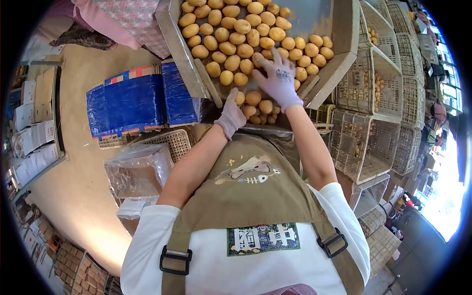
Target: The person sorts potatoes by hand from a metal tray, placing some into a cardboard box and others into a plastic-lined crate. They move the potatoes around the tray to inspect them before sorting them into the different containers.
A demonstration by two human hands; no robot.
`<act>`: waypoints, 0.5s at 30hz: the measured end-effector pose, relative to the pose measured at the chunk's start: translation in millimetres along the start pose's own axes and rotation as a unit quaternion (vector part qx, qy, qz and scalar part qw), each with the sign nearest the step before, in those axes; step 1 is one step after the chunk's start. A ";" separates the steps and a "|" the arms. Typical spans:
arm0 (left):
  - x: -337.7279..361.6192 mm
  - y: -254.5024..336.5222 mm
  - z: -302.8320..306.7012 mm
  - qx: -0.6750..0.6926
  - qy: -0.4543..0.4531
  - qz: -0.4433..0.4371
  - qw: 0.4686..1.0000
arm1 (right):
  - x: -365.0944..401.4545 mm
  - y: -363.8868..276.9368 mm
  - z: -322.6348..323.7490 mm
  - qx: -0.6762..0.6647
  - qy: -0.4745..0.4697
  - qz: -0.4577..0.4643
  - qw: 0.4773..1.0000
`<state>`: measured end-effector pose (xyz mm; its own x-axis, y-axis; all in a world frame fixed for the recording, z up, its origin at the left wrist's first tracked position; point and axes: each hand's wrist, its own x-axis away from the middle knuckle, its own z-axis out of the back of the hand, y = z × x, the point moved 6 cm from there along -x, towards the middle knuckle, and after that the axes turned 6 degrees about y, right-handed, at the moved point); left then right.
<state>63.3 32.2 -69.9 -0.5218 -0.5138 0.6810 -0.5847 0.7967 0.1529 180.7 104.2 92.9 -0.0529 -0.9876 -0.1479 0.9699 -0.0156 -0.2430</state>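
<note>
Many small yellow-brown potatoes [244, 50] lie on a metal sorting tray [339, 29] with raised side boards. My left hand [232, 114], in a pale glove, is at the tray's near opening with its fingers closed on a potato [240, 98]. My right hand [278, 81], gloved too, lies over the potatoes on the right with its fingers spread, fingertips among them. Between and below my hands, more potatoes [253, 98] sit in a lower pocket right in front of my apron [246, 182].
Stacked plastic crates [351, 142], some with potatoes inside, stand along the right. Blue-wrapped boxes [125, 105] and a plastic-covered carton [137, 169] are on the left. Another person's pink sleeve [105, 19] shows at the top left. Cartons [37, 132] line the far left.
</note>
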 end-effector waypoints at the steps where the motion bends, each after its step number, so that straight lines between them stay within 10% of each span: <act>1: -1.9 -3.1 5.9 0.038 0.010 0.017 0.999 | -10.7 1.1 2.5 0.054 0.041 0.007 0.998; 5: 25.2 6.3 -15.1 0.187 0.004 0.079 0.979 | -65.3 -11.0 4.2 -0.044 0.068 0.016 0.997; 11: 28.7 8.8 -23.0 0.183 -0.053 0.065 0.980 | -80.7 -12.5 -35.6 0.044 -0.250 -0.111 0.961; 15: 27.1 8.8 -22.8 0.183 -0.060 0.073 0.979 | -38.6 0.2 -27.4 0.000 -0.156 -0.032 0.987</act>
<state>58.2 32.5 -33.8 -0.6722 -0.4540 0.5848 -0.6704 0.7085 -0.2205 176.5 146.6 72.3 -0.0393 -0.9847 0.1700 0.9668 -0.0804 -0.2425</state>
